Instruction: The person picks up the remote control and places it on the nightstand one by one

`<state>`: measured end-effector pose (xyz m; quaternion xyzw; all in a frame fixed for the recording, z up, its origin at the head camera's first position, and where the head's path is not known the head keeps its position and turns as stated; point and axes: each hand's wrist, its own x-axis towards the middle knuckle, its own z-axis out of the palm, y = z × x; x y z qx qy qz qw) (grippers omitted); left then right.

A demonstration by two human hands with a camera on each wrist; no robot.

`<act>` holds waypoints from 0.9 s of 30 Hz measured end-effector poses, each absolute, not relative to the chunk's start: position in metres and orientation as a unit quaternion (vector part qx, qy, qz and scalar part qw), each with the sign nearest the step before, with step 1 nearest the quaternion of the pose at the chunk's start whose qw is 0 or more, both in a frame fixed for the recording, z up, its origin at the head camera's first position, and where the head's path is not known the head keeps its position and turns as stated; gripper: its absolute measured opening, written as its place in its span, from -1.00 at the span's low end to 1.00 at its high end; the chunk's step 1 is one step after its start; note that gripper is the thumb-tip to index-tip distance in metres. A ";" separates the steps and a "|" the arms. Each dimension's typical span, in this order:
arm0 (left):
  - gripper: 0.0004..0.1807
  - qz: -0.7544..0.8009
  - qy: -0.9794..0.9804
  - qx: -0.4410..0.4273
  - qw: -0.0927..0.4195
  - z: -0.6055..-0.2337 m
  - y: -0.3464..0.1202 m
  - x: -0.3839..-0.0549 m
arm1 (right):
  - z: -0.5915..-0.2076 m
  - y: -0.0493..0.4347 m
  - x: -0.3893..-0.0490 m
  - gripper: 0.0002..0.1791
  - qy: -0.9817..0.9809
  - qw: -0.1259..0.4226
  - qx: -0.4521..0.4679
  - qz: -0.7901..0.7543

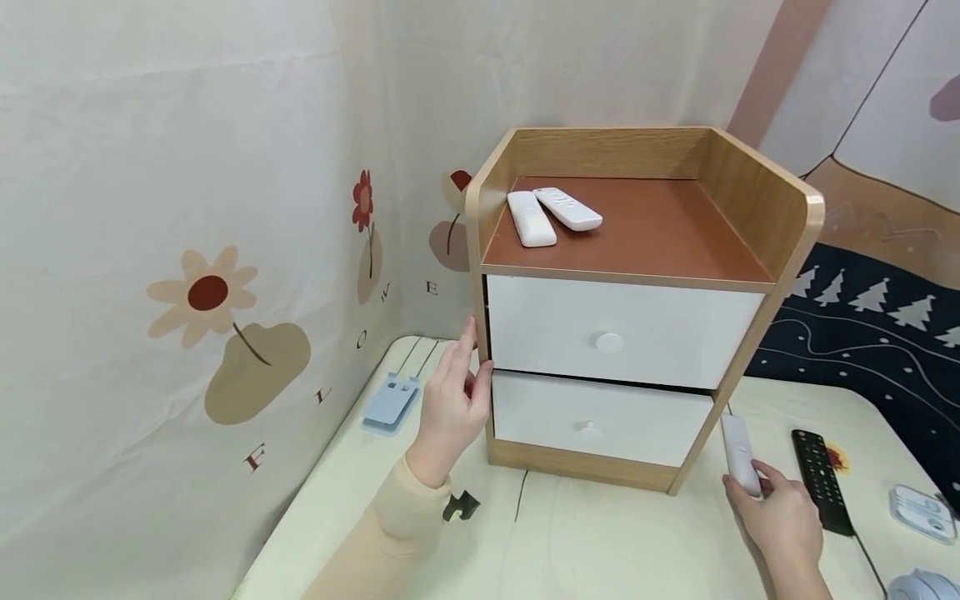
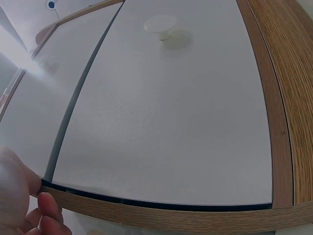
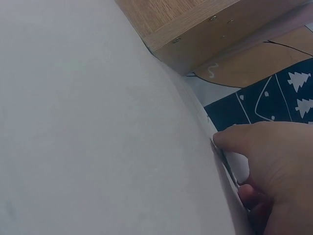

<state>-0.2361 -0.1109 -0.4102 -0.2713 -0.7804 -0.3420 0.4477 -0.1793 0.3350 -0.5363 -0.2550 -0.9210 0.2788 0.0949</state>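
Observation:
A small wooden cabinet (image 1: 583, 473) has two white drawers, each with a round knob. My left hand (image 1: 453, 400) rests against its left side panel, thumb at the front edge beside the gap between the drawers and fingers extended along the side. In the left wrist view, that thumb and the fingertips (image 2: 48, 203) touch the panel edge by the lower drawer (image 2: 161, 112). Right of the cabinet, my right hand (image 1: 783, 517) grips the near end of a slim white remote control (image 1: 737, 442), thumb on one side and fingers on the other. In the right wrist view, the hand mostly hides it.
Two white remote controls (image 1: 531, 221) lie on the cabinet's brown top. A black remote (image 1: 819, 479) and a clear case with earphones (image 1: 922, 512) lie at the right. A light blue flat item (image 1: 392, 402) lies left of the cabinet. Patterned cloth hangs behind.

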 end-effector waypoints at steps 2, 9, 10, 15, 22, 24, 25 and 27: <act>-0.19 -0.343 -0.780 -0.272 0.447 -0.410 -0.111 -0.236 | -0.536 0.335 -0.179 -0.23 -0.917 0.101 -0.257 0.286; -0.19 -0.340 -0.781 -0.269 0.449 -0.410 -0.111 -0.236 | -0.534 0.333 -0.179 -0.29 -0.897 0.144 -0.266 0.322; -0.18 -0.340 -0.782 -0.268 0.449 -0.411 -0.111 -0.236 | -0.534 0.333 -0.179 -0.30 -0.895 0.148 -0.267 0.325; -0.19 -0.341 -0.781 -0.267 0.449 -0.411 -0.111 -0.236 | -0.534 0.332 -0.180 -0.35 -0.887 0.176 -0.269 0.332; -0.19 -0.346 -0.783 -0.262 0.445 -0.412 -0.111 -0.234 | -0.525 0.327 -0.178 -0.39 -0.871 0.236 -0.264 0.340; -0.18 -0.346 -0.784 -0.262 0.444 -0.412 -0.111 -0.234 | -0.518 0.324 -0.177 -0.39 -0.864 0.250 -0.267 0.347; -0.19 -0.345 -0.783 -0.263 0.446 -0.412 -0.111 -0.234 | -0.514 0.323 -0.176 -0.39 -0.859 0.259 -0.268 0.350; -0.19 -0.345 -0.781 -0.266 0.448 -0.412 -0.111 -0.235 | -0.505 0.319 -0.174 -0.40 -0.851 0.279 -0.269 0.353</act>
